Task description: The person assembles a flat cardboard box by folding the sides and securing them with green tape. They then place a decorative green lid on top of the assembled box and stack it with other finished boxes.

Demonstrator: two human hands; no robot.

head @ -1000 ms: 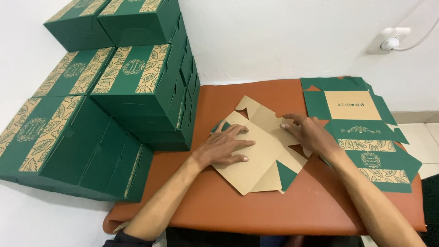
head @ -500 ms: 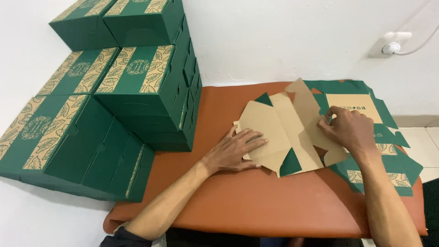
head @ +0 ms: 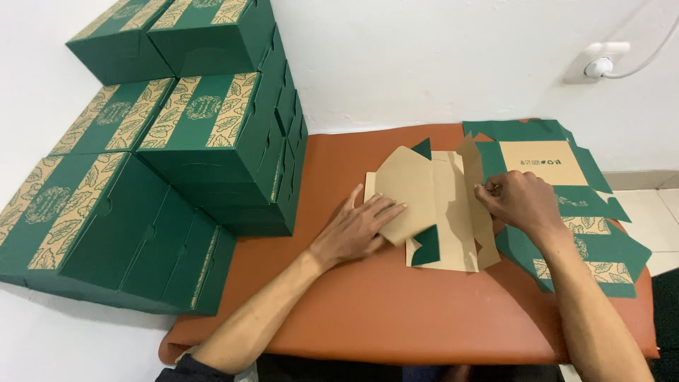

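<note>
We press our left hand (head: pixel 364 225) flat, fingers spread, on the brown box blank (head: pixel 431 205) lying mid-table (head: pixel 368 311). Our right hand (head: pixel 520 201) pinches the blank's right flap, fingers curled tight. Just right of it lies a stack of flat green blanks (head: pixel 566 212). Finished green boxes (head: pixel 177 141) are piled at the left, against the wall (head: pixel 424 56).

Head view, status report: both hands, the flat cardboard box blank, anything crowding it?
Left hand flat on brown flat cardboard box blank. Right hand pinching its right flap. Stack of green unfolded blanks lies under right edge; folded green boxes stacked left, apart.
</note>
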